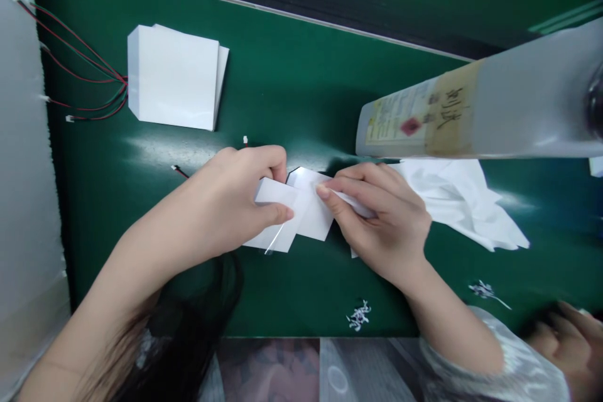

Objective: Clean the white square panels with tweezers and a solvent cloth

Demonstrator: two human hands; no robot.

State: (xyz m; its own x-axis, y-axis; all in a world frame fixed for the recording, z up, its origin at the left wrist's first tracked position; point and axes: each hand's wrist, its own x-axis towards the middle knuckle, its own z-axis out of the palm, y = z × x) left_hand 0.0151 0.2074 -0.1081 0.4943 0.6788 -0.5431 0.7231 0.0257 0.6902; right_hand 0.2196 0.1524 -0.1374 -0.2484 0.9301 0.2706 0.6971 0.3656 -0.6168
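Note:
My left hand (240, 195) pinches a thin white flat panel (277, 235) between thumb and bent fingers. A narrow clear strip (274, 240) lies slantwise across it below the thumb. Partly under that panel's right edge is a second white panel (318, 220) with a cut corner. My right hand (386, 220) is closed, thumb and fingertips pinched at the second panel's upper right. A white folded piece (355, 204) shows under its fingers; whether it is cloth or paper I cannot tell. Thin leads with small white connectors (245, 140) stick out behind my left hand.
A stack of white panels (174, 78) with red and black wires (89, 69) lies upper left. A large bottle (424, 116) stands at right beside a crumpled white cloth (452, 195). Small heaps of white scraps (359, 316) lie near the front edge. Another person's hand (560, 339) is lower right.

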